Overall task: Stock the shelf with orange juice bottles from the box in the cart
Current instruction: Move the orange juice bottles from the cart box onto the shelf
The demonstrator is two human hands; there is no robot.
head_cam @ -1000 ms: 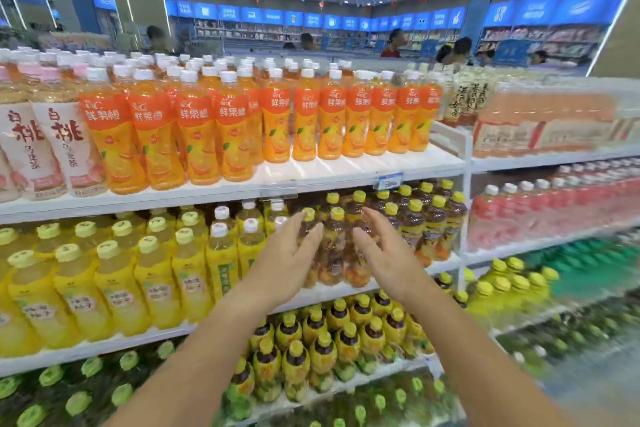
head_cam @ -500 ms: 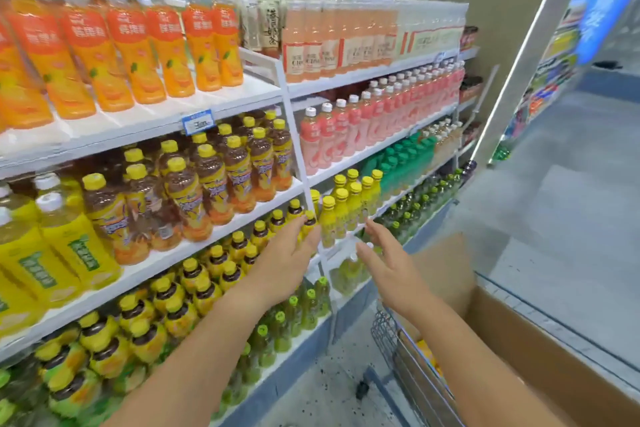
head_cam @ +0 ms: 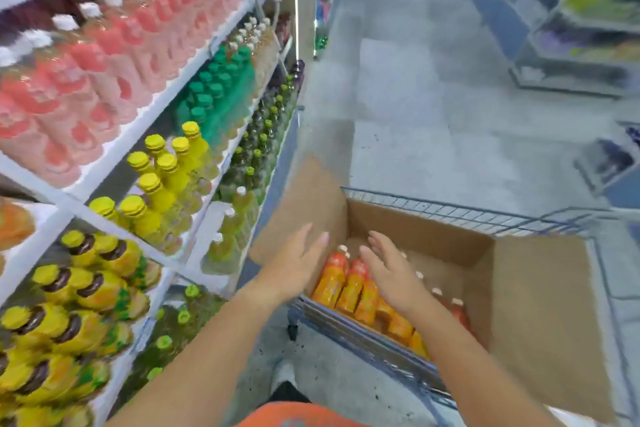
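Supermarket aisle; box [head_cam: 429,243] sits in cart [head_cam: 450,210], flaps open. Orange juice bottles [head_cam: 349,284] lie inside. Left hand [head_cam: 294,262] and right hand [head_cam: 389,270] above box, fingers loose, empty, evidently poised for picking.

- Your forearms [head_cam: 194,350] are bare right down to the lower edge of view, and so are your left hand [head_cam: 294,263] and right hand [head_cam: 391,274].
- You wear an orange top [head_cam: 298,417] carrying a blurred grey mark.
- Your shoe [head_cam: 284,373] has a white toe and a dark upper.
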